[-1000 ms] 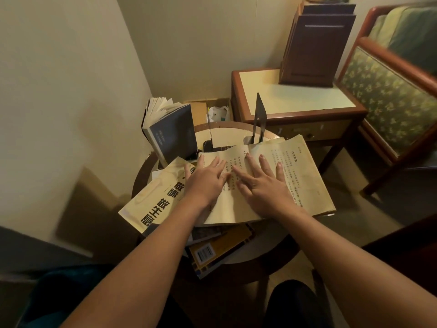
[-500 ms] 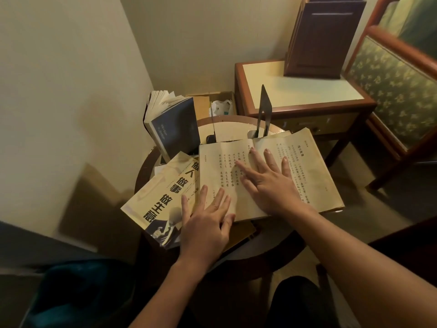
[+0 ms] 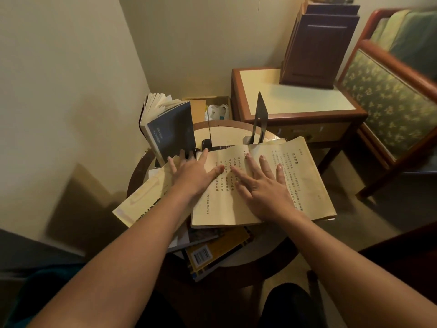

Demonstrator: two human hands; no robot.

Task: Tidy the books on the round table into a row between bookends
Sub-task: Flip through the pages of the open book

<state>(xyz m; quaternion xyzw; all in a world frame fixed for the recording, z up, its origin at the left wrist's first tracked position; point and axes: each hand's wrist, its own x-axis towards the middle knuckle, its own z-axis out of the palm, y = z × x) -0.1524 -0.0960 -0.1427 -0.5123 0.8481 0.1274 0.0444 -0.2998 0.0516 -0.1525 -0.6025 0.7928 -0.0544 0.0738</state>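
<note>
A yellowed open book (image 3: 305, 176) lies flat across the round table (image 3: 264, 254). My right hand (image 3: 262, 188) rests on its pages with fingers spread. My left hand (image 3: 194, 174) lies flat over the book's left edge, fingers straight, reaching toward a dark blue book (image 3: 170, 133) that stands fanned open at the back left. A cream book with large black characters (image 3: 142, 204) lies under my left forearm. A yellow book with a barcode (image 3: 212, 254) sticks out below the open one. A dark metal bookend (image 3: 260, 117) stands upright at the table's back, a second thin bookend (image 3: 209, 131) to its left.
A wooden side table (image 3: 295, 98) with a dark wooden box (image 3: 316, 43) stands behind on the right. An upholstered armchair (image 3: 390, 102) is at the far right. A cardboard box with a plastic bag (image 3: 215, 110) sits in the corner. The wall runs close on the left.
My left hand moved from the near-left edge of the pile forward onto the open book's left side, toward the standing blue book. My right hand stayed on the pages.
</note>
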